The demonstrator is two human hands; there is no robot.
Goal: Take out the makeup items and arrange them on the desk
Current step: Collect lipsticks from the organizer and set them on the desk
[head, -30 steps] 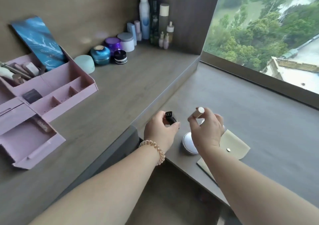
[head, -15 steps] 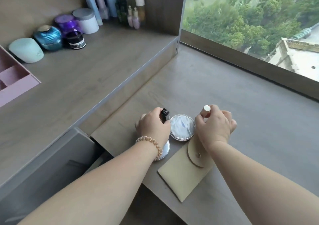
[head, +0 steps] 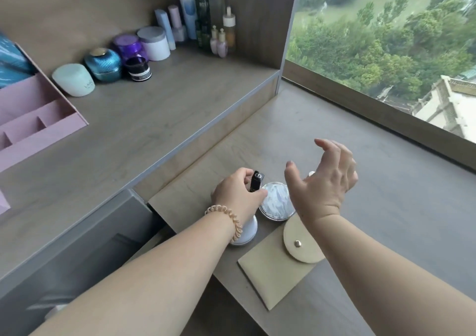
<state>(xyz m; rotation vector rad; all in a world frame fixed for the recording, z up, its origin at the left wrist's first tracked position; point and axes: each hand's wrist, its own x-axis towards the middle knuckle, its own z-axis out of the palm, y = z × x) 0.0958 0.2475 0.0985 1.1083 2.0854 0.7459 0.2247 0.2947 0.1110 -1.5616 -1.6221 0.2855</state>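
My left hand [head: 238,195] grips a small black lipstick tube [head: 256,184], held upright just above the lower desk [head: 386,207]. My right hand [head: 323,183] hovers open, fingers spread, with nothing in it. Behind its palm a small white-topped tube [head: 311,173] peeks out on the desk. A round marbled white compact [head: 275,205] lies between my hands. A second round white compact [head: 248,231] sits partly under my left wrist. A beige snap pouch [head: 280,261] lies open in front of the compacts.
The raised shelf [head: 154,119] to the left carries a pink organizer box [head: 31,127], a mint jar [head: 73,79], blue, purple and white jars, and several bottles in the back corner. A window [head: 386,39] borders the desk on the right. An open grey drawer [head: 77,245] is below left.
My right hand let go of the white-topped tube onto the desk and lifted open. My left hand still holds the black lipstick. The view tilted down toward the lower desk.
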